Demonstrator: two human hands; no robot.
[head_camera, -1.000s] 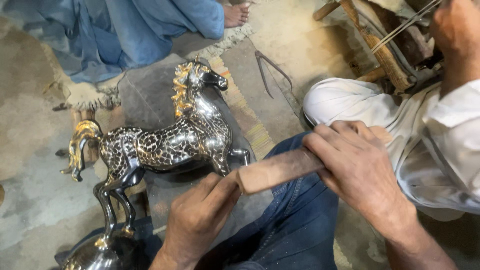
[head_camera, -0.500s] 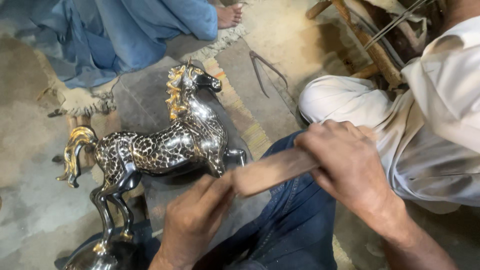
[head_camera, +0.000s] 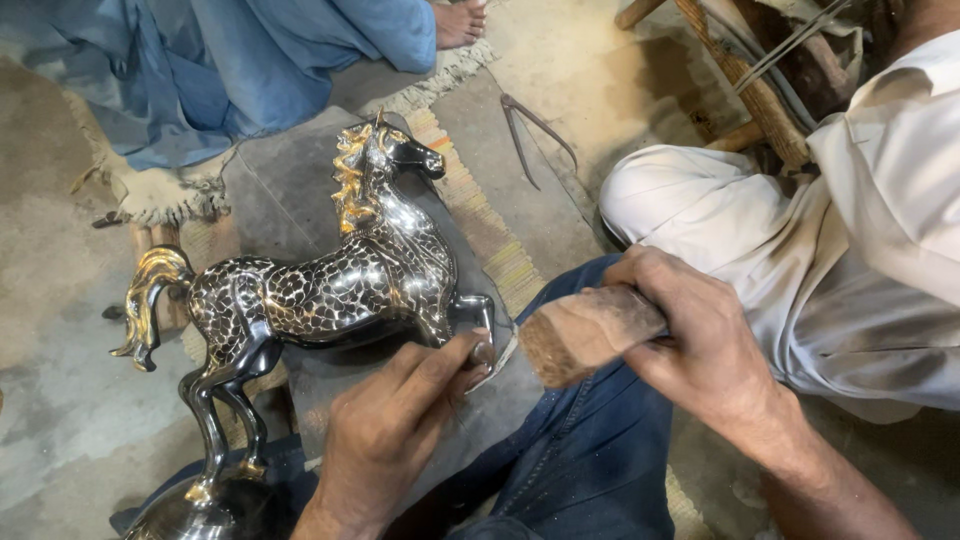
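Horse (head_camera: 330, 270): metal figure, dark body with silver crackle pattern, gold mane and tail. It rears on its hind legs from a rounded base at lower left, head up and pointing right, body's long axis running from tail at left to chest at right. It stands over a dark slab on the floor, against the person's blue-trousered knee.

Left hand (head_camera: 385, 440): comes up from below, fingers (head_camera: 440, 365) pressed together around a thin metal tool, its tip set at the horse's raised foreleg. The tool (head_camera: 492, 362) is mostly hidden, a short bright end showing (chisel or punch, cannot tell which).

Right hand (head_camera: 700, 345): fingers wrapped tight round a wooden block (head_camera: 585, 335), its long axis roughly level, blunt end pointing left toward the tool's head. Block end is just beside the tool, apparently not touching.

So the foreleg lies left of the block, just above the left fingers; the left hand is the nearer one.

Around: a person in white seated at right, another in blue at top, metal tongs (head_camera: 535, 135) on the floor.
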